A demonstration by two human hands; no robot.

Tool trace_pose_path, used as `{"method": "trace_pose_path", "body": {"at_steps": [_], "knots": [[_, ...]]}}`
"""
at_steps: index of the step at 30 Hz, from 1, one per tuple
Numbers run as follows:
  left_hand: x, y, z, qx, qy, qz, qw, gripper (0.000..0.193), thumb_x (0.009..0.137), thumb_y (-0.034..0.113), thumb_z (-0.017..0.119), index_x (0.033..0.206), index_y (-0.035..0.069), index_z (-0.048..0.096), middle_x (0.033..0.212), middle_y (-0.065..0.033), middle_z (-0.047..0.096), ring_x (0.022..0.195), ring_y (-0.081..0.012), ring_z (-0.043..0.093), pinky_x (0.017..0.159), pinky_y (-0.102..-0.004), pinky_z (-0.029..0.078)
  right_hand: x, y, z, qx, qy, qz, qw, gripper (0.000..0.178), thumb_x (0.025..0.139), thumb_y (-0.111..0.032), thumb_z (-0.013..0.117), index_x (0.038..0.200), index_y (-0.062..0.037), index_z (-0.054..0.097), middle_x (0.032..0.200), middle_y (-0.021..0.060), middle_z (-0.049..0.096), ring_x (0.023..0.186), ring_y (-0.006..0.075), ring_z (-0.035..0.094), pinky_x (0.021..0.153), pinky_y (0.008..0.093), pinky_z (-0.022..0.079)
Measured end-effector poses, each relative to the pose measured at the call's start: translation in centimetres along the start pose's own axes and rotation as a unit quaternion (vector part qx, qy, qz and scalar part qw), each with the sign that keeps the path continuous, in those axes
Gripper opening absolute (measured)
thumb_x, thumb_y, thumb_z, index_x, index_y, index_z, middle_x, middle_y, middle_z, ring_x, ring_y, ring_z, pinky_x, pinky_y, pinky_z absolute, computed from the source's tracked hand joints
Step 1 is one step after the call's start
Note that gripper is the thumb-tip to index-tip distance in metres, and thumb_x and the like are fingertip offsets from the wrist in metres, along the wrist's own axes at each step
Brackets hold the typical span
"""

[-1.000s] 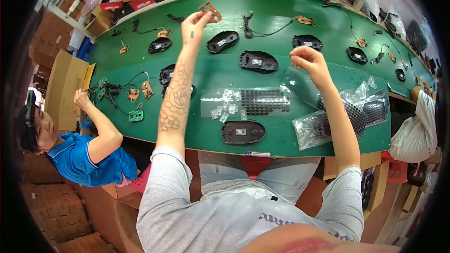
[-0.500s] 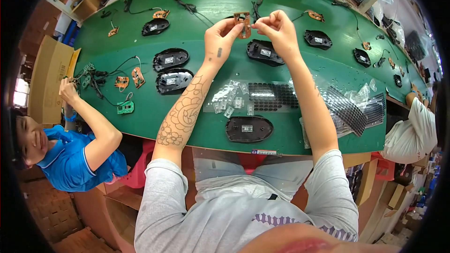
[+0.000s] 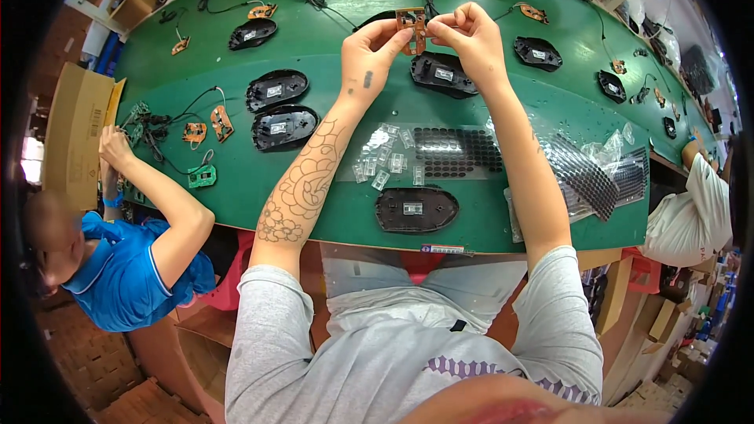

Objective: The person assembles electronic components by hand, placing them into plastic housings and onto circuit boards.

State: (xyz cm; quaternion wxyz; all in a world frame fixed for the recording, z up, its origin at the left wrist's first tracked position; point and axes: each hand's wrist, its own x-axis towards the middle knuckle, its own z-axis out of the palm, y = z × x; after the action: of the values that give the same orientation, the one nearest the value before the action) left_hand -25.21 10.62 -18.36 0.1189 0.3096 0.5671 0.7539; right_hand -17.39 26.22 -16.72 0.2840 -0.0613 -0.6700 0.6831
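Over the far middle of the bench, my left hand pinches an orange-brown circuit board between thumb and fingers, tilted up off the surface. My right hand is closed in a pinch at the board's right edge; anything between its fingertips is too small to make out. Just below the hands lies a black mouse shell with a clear plastic piece in it. Another such shell rests near the front edge. Loose clear lens pieces and a sheet of round black pads lie between my forearms.
Two mouse shells sit left of my left forearm. Wired boards and a green board lie farther left, near a co-worker in a blue shirt. Textured black sheets in plastic lie right. A co-worker in white sits beyond.
The view has shifted slightly. My hands keep the board raised in nearly the same place, the right fingertips still at its edge. The co-worker at left has moved slightly.
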Motion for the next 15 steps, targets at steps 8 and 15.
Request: {"method": "trace_pose_path", "body": {"at_steps": [8, 15], "knots": [[-0.17, 0.02, 0.16, 0.007, 0.007, 0.003, 1.000, 0.019, 0.089, 0.005, 0.066, 0.105, -0.005, 0.068, 0.089, -0.0094, 0.071, 0.074, -0.0126, 0.064, 0.070, -0.0218, 0.053, -0.02, 0.00, 0.02, -0.013, 0.008, -0.005, 1.000, 0.035, 0.079, 0.000, 0.072, 0.077, -0.0083, 0.038, 0.084, 0.0113, 0.070, 0.071, 0.0141, 0.065, 0.066, 0.0240, 0.056], [-0.21, 0.24, 0.33, 0.001, 0.000, 0.000, 1.000, 0.019, 0.089, 0.003, 0.065, 0.105, -0.006, 0.068, 0.089, -0.0094, 0.071, 0.074, -0.0129, 0.064, 0.070, -0.0219, 0.053, -0.03, -0.02, -0.09, -0.029, 0.008, -0.008, 1.000, 0.037, 0.081, 0.000, 0.072, 0.074, -0.0099, 0.037, 0.085, 0.0120, 0.070, 0.074, 0.0150, 0.067, 0.067, 0.0246, 0.056]]}}
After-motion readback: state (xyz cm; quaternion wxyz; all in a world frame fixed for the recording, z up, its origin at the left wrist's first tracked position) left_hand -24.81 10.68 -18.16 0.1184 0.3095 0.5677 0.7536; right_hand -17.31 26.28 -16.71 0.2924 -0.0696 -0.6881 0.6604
